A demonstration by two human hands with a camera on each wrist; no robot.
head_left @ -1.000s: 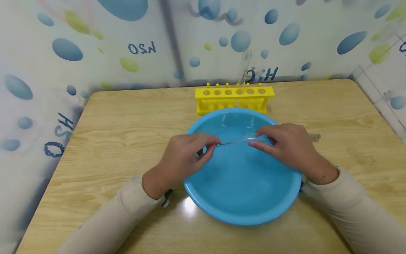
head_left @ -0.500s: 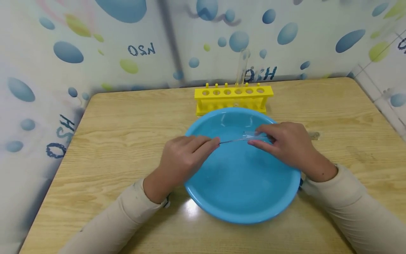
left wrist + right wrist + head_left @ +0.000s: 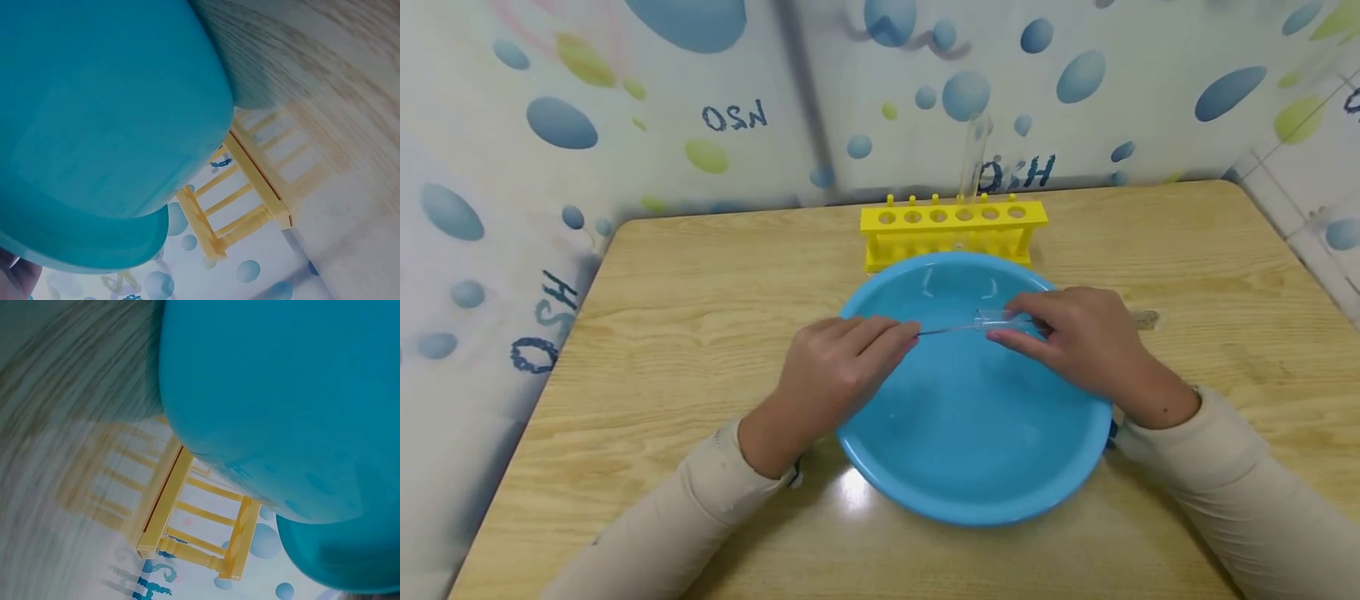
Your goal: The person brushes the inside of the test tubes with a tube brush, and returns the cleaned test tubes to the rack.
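Observation:
My right hand (image 3: 1075, 337) grips a clear glass test tube (image 3: 992, 318) lying nearly level over the blue basin (image 3: 970, 450). The tube's mouth points left. A thin twisted wire handle (image 3: 947, 330), like that of a test tube brush, runs into the mouth. My left hand (image 3: 842, 367) pinches the wire's outer end, with its fingertips above the basin's left side. Past the right hand a greyish end (image 3: 1145, 320) shows; whether it is bristles inside the tube I cannot tell. Both wrist views mostly show the basin's outer wall (image 3: 112, 112).
A yellow test tube rack (image 3: 952, 218) stands behind the basin, with one clear test tube (image 3: 974, 158) upright in it. The wooden table (image 3: 715, 283) meets a patterned wall (image 3: 662, 75) at the back.
My left hand has turned over, so its back now covers the wire loop that showed a second ago. The right hand keeps its hold on the test tube, almost unmoved.

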